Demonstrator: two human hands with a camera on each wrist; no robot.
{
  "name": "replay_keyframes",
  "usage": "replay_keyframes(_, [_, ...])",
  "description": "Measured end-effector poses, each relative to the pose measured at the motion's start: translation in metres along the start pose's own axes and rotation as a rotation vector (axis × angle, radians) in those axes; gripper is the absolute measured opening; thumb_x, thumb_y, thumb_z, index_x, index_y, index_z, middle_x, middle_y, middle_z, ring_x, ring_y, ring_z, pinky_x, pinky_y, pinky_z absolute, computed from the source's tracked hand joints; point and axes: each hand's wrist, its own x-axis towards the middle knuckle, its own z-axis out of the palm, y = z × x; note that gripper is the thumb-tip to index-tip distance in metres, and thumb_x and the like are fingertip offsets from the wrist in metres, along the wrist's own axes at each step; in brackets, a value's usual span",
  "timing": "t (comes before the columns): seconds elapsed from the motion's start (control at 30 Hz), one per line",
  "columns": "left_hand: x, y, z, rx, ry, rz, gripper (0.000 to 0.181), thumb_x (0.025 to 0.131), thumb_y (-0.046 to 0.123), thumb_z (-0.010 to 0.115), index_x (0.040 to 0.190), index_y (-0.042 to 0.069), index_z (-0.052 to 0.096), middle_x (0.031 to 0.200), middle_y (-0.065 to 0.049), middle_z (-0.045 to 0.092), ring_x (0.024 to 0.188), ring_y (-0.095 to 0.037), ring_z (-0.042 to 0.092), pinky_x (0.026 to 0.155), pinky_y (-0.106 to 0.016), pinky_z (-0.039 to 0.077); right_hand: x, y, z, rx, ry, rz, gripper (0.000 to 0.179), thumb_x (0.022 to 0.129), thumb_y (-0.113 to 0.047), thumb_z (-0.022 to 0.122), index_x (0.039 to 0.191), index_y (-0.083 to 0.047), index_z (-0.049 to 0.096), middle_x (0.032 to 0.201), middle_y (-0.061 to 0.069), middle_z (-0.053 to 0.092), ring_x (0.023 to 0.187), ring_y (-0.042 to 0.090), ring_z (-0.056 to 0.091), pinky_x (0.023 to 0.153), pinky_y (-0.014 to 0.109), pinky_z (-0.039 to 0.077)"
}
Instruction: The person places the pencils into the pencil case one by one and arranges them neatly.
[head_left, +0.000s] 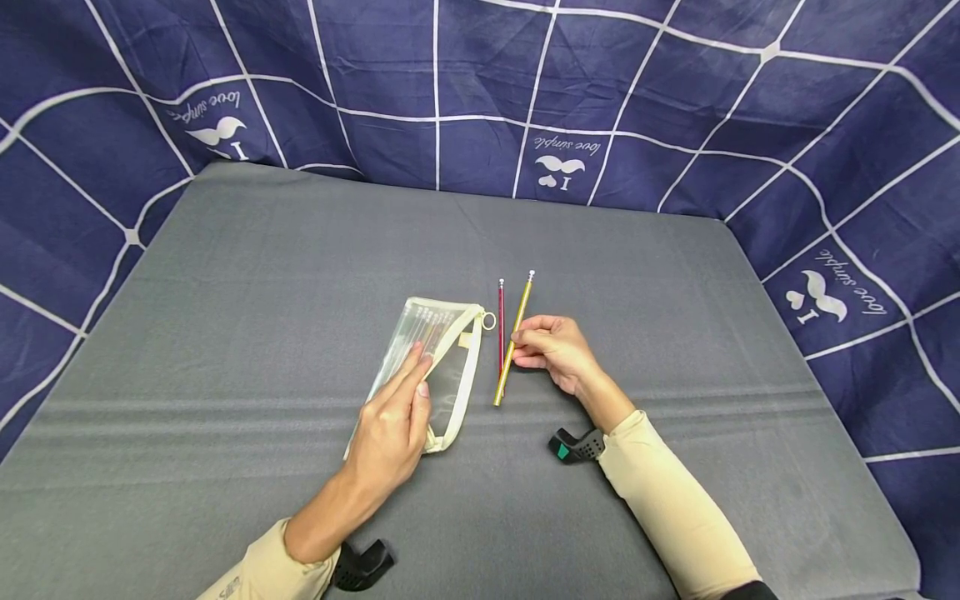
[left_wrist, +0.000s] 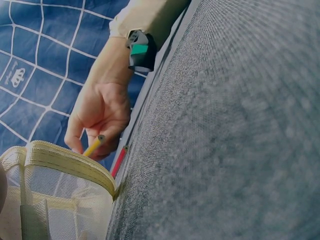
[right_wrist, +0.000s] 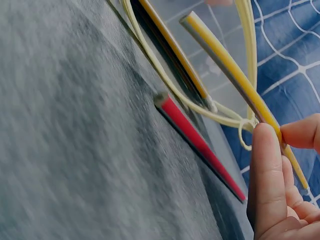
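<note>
My left hand (head_left: 390,421) grips the upper side of a clear pencil case (head_left: 393,333) with cream edging, fingers lying along it and thumb at its gaping mouth. Several pencils (right_wrist: 175,47) show inside. Between thumb and fingers, my right hand (head_left: 555,350) pinches a yellow pencil (head_left: 517,321), tilted, just right of the case. Its plain end points toward me and its eraser end away. A red pencil (head_left: 501,317) lies on the grey surface between case and right hand, partly crossed by the yellow one in the head view.
A grey cloth-covered table (head_left: 300,225) spreads beneath everything. Behind and at both sides hangs a dark blue curtain (head_left: 480,92) with white grid lines. A ring zipper pull (head_left: 490,322) sticks out at the case's far corner. Both wrists wear black devices (head_left: 577,447).
</note>
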Motion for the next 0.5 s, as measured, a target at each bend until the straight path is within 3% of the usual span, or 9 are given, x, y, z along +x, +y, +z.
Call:
replay_keyframes(0.17, [0.000, 0.000, 0.000, 0.001, -0.006, -0.006, 0.037, 0.102, 0.014, 0.044, 0.120, -0.011, 0.065, 0.130, -0.027, 0.060, 0.117, -0.039, 0.060, 0.092, -0.051, 0.049, -0.002, 0.003, 0.006, 0.033, -0.023, -0.008, 0.016, 0.084, 0.016, 0.057, 0.085, 0.001, 0.059, 0.068, 0.008, 0.068, 0.056, 0.014, 0.067, 0.056, 0.025, 0.058])
replay_keyframes(0.5, [0.001, -0.001, 0.000, 0.003, -0.001, 0.001, 0.033, 0.097, 0.007, 0.049, 0.119, -0.011, 0.065, 0.130, -0.025, 0.060, 0.117, -0.039, 0.060, 0.093, -0.049, 0.049, -0.004, 0.009, 0.018, 0.051, -0.058, -0.012, 0.017, 0.084, 0.017, 0.056, 0.083, 0.000, 0.058, 0.069, 0.009, 0.069, 0.059, 0.016, 0.069, 0.059, 0.027, 0.059])
